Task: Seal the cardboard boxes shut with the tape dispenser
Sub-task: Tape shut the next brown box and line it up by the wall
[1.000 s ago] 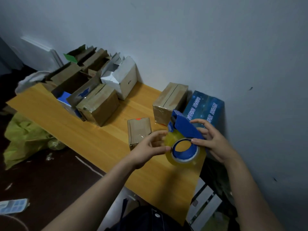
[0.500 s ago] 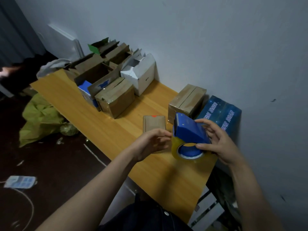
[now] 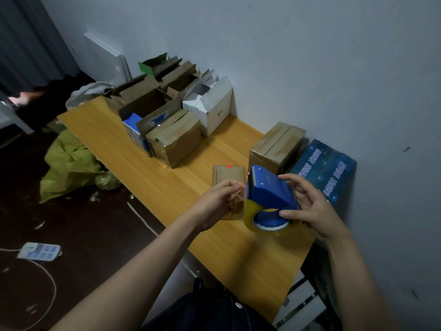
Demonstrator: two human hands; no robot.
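A blue tape dispenser with a yellowish clear tape roll is held above the wooden table. My right hand grips it, fingers over the blue cover and thumb on the roll's hub. My left hand is at the dispenser's front and pinches the free end of the tape. Just behind my left hand lies a small flat cardboard box with a red mark. A taped brown box stands by the wall, and another brown box sits further left.
A blue printed carton stands at the wall on the right. Open cardboard boxes and a white box crowd the table's far end. On the dark floor lie a green bag and a power strip.
The dispenser has tilted so its blue cover faces up. My left hand has moved from the roll's side to the front, where it now pinches the tape end. The view has shifted left.
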